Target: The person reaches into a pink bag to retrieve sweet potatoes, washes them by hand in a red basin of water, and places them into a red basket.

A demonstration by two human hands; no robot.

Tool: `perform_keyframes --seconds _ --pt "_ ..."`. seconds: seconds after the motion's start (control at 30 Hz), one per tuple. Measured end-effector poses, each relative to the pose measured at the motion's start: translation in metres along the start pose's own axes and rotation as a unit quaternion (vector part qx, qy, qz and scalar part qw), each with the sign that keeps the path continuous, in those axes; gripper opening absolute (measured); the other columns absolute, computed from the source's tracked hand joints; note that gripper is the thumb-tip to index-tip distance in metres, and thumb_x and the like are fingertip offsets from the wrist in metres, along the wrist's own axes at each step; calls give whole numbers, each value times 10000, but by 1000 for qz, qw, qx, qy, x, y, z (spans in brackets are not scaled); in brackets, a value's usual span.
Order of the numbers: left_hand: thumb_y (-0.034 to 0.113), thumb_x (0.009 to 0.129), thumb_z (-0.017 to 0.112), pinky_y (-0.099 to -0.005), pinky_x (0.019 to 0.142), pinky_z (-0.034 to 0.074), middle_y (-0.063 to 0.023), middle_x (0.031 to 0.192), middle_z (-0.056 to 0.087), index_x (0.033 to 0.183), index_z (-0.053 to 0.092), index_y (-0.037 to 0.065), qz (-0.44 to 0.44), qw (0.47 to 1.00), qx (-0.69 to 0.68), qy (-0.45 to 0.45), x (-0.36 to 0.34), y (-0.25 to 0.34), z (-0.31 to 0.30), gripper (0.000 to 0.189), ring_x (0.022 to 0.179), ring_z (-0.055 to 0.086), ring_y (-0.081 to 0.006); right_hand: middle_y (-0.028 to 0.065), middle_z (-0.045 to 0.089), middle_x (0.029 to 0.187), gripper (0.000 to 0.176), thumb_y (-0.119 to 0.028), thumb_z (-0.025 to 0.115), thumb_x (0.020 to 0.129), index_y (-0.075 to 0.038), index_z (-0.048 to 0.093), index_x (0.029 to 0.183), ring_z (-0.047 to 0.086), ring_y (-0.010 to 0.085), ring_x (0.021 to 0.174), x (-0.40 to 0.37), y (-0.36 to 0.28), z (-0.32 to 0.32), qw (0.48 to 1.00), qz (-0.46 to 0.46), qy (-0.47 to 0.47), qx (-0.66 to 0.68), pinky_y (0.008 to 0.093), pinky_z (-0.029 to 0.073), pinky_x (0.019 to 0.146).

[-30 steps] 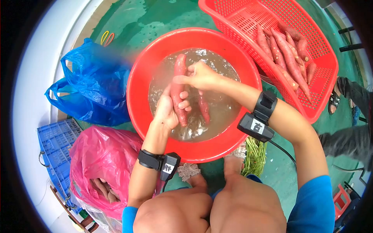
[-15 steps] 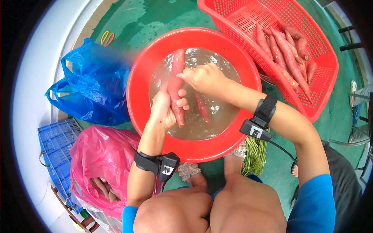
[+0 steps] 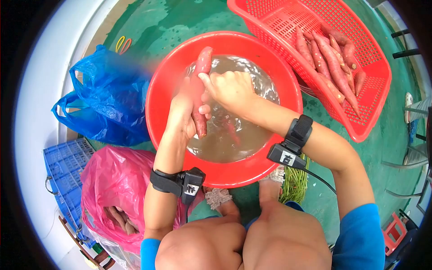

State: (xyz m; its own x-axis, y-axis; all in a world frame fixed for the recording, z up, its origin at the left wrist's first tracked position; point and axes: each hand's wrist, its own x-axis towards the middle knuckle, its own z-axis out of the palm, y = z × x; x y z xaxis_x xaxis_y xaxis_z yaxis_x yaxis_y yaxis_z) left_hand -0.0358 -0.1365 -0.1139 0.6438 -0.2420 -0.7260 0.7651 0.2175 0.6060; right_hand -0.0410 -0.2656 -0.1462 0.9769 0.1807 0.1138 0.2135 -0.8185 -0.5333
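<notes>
My left hand (image 3: 182,110) is wrapped round a long red sweet potato (image 3: 204,63), holding it slanted above muddy water in a round red basin (image 3: 283,72). My right hand (image 3: 231,90) is curled closed, its thumb against the upper part of that sweet potato. Whatever the right fingers may enclose is hidden. Below my right hand, another sweet potato (image 3: 231,131) shows dimly under the water.
A red slotted basket (image 3: 288,42) at the upper right holds several sweet potatoes (image 3: 330,63). On the left are a blue plastic bag (image 3: 108,103), a blue crate (image 3: 67,168) and a pink bag (image 3: 121,175) with tubers inside. Green stalks (image 3: 294,184) lie beside my foot.
Both hands and the held sweet potato have moved slightly up and to the left. The submerged sweet potato looks fainter. At the right, a dark-clothed person's leg has left view, revealing a red stool.
</notes>
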Motion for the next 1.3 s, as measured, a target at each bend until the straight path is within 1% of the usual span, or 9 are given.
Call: perform_keyframes --seconds 0.27,0.43,0.53,0.7,0.8,0.93,1.13,1.27,1.3 --pt "411 899 296 -222 393 337 37 584 436 938 444 134 -39 999 -17 4 -1 -5 -6 316 379 340 -54 80 534 465 440 -416 453 820 -68 577 582 548 243 421 11 12 -5 991 -89 22 -100 353 442 404" --pt "396 890 321 -222 423 332 50 574 432 1031 445 122 -12 994 -105 -39 2 3 -16 332 374 327 -46 160 558 921 195 -177 441 833 -29 528 927 543 304 893 14 42 2 982 -173 -55 -47 410 441 716" --pt "392 889 312 -263 453 364 22 662 453 1030 446 94 -19 993 -106 -55 6 5 -19 355 430 369 -79 190 528 1040 296 -179 488 787 -9 514 1028 493 329 1001 23 76 18 950 130 -281 -28 412 407 848" --pt "399 878 380 -344 642 445 -41 796 535 1093 423 83 -11 997 -52 -49 29 -9 -33 385 667 532 -194 202 573 1007 307 -146 459 764 30 579 984 572 274 932 29 97 32 902 349 -254 25 353 463 771" --pt "377 864 434 -416 724 438 -80 917 553 1110 420 88 -43 998 -42 -11 44 -22 -44 380 834 553 -260 91 584 932 225 -151 469 826 -26 543 998 583 214 837 37 86 30 604 434 -253 618 336 491 711" --pt "369 857 455 -434 728 434 -83 937 559 1104 435 93 -80 995 -62 0 50 -32 -47 371 850 557 -262 111 547 1037 265 -192 419 872 -11 526 1033 507 215 1008 48 44 -5 692 258 -248 627 337 430 827" --pt "356 824 525 -423 748 431 -73 953 551 1111 441 97 -71 996 -45 -8 41 -33 -39 395 893 541 -251 143 599 851 333 -212 524 759 41 547 974 594 233 737 54 88 35 918 349 -182 49 321 460 605" --pt "291 798 566 -347 751 429 -95 1005 497 1183 396 94 -5 1000 4 2 37 -34 -33 466 864 508 -227 140 591 888 342 -223 528 768 43 537 982 584 248 775 43 111 60 888 409 -111 177 321 468 651" --pt "288 789 580 -341 760 411 -90 1032 490 1197 384 99 11 999 33 27 36 -35 -32 491 893 496 -221 139 583 917 380 -248 541 768 41 526 1015 579 252 804 43 107 57 780 416 -181 432 332 464 690"
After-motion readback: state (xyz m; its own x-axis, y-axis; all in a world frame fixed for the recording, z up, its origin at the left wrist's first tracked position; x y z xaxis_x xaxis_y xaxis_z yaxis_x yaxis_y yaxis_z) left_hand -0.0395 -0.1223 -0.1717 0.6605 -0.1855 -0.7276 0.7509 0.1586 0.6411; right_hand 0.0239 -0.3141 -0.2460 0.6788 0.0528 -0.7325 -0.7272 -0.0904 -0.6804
